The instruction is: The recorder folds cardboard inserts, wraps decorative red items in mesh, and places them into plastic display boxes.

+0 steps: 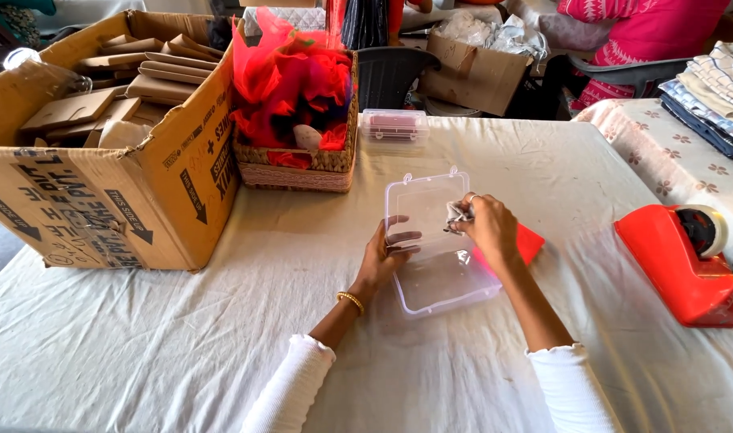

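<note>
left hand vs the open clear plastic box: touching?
Touching. The head view shows the left hand gripping the left edge of the open clear plastic box, with its fingers lying over the rim.

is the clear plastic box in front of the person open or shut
Open. The clear plastic box has its hinged lid swung back, the left hand steadying its edge and the right hand holding something small above it.

Brown printed carton (118, 172) far left

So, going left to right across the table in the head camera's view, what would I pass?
Cardboard box → woven basket of red fabric → left hand → open clear plastic case → right hand pinching a small crumpled piece → red tape dispenser.
</note>
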